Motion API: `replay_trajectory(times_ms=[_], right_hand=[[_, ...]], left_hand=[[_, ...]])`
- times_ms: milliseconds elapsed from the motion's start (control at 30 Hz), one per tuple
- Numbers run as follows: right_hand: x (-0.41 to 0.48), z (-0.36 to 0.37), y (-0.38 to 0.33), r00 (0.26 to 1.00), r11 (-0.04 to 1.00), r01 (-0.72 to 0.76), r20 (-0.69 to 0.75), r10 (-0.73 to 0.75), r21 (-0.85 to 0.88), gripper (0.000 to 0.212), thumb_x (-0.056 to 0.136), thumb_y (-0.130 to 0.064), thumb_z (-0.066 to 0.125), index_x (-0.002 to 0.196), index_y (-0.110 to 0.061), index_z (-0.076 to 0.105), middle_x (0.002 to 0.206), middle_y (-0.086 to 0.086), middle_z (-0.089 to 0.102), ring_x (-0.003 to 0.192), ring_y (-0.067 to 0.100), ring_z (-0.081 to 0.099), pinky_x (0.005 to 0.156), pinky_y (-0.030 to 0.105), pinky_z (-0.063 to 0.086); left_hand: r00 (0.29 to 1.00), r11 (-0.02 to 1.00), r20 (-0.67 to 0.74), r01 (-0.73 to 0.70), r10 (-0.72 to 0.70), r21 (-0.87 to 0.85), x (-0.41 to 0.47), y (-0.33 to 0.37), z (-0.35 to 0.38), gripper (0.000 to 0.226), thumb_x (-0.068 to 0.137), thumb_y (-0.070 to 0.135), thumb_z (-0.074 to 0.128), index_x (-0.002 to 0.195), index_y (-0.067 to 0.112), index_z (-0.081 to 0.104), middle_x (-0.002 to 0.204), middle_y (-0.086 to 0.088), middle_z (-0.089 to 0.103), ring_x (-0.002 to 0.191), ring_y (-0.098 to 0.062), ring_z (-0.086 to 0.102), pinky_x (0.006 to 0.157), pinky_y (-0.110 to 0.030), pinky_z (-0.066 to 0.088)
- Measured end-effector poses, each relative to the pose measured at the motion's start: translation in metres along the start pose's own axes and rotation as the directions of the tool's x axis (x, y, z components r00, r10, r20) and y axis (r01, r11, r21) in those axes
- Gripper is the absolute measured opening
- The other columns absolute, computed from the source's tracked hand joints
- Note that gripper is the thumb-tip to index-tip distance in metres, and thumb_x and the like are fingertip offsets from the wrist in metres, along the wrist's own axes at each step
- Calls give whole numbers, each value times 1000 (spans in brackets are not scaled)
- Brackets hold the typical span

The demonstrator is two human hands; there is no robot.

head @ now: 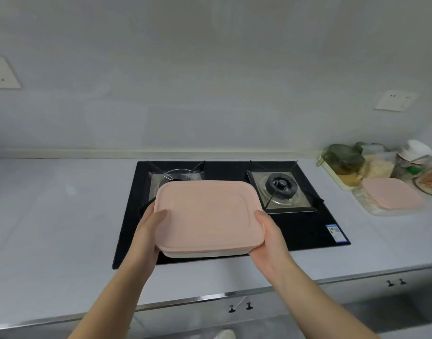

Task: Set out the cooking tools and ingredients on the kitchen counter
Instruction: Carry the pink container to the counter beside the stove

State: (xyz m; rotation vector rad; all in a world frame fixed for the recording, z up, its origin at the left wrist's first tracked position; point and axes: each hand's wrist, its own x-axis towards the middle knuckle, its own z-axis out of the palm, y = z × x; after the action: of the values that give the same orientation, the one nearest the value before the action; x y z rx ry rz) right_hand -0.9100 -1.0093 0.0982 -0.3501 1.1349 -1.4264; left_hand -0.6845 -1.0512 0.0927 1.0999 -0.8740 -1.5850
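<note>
- Your left hand (pixel 150 231) and right hand (pixel 268 237) grip the two short ends of the pink-lidded container (pixel 207 216). Each thumb lies flat on the lid and the fingers curl out of sight beneath. That grip suits a wide, shallow box: support from under both ends keeps it level, and the thumbs keep the lid seated.
- The container sits level over the front left part of the gas hob (pixel 305 228), hiding most of the left burner (pixel 178 176). With your fingers beneath it, I judge it is being carried rather than set down; whether its base touches the glass cannot be told.
- The pale counter (pixel 50 216) runs bare to the left of the hob and along its front edge. Either stretch would be a sounder resting place than the pan supports.
- The right burner (pixel 281 184) is uncovered and shows no flame.
- At the counter's far right end, well apart from your hands, ingredients are already grouped: a smaller pink-lidded box (pixel 391 196) nearest the hob, and behind it a cream tray (pixel 332 173) holding a green-tinted jar (pixel 342 157). Packets crowd the corner beyond, too blurred to name. Keeping them together there leaves the hob free.
- On the back wall are two sockets, the left socket (pixel 3 73) and the right socket (pixel 393 101).
</note>
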Motion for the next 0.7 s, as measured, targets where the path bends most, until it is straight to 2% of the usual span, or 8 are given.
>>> replay_trajectory(times_ms=[167,267,333,433,533,700], right_hand=[[32,-46,-37,1000,999,20,-4,-21,-39,36,98,-28,42,128,-18,59,120,10,67,117,31,60,90,42,50],[51,-70,-60,999,999,25,-19,-26,-48,35,98,-28,42,128,-18,59,119,11,68,114,30,61,83,40,51],[61,-86,-76,1000,998,15,-26,-17,-53,35,98,-29,43,128,-18,58,118,11,68,113,31,61,79,39,51],[85,-120,-113,998,995,43,-47,-47,-91,34,98,-30,44,127,-20,58,119,12,67,114,31,60,83,41,52],[104,-155,-142,992,990,77,-89,-87,-115,36,97,-32,45,129,-19,57,123,13,65,115,32,60,88,44,52],[117,-210,-178,972,988,148,-179,-153,-42,38,97,-29,40,129,-14,57,122,14,65,115,33,61,85,43,50]], left_hand=[[999,1000,33,-5,5,10,30,-21,58,45,74,34,55,118,30,60,115,-1,67,108,-26,60,89,-46,50],[999,1000,47,8,-7,-10,52,-31,93,46,74,33,55,120,29,59,117,-3,67,107,-26,61,81,-41,51],[998,999,53,28,-27,-17,63,-38,113,46,74,33,56,120,30,59,116,-2,67,107,-27,61,82,-42,51],[996,998,70,53,-52,-15,88,-49,163,43,75,33,57,118,30,59,118,-2,66,110,-26,60,88,-44,50],[992,999,117,41,-41,2,108,-59,214,36,81,31,57,116,29,59,116,-1,67,107,-23,61,81,-37,49],[968,996,243,47,-63,71,129,-70,287,49,75,37,56,124,28,56,113,6,69,104,-16,65,77,-30,50]])
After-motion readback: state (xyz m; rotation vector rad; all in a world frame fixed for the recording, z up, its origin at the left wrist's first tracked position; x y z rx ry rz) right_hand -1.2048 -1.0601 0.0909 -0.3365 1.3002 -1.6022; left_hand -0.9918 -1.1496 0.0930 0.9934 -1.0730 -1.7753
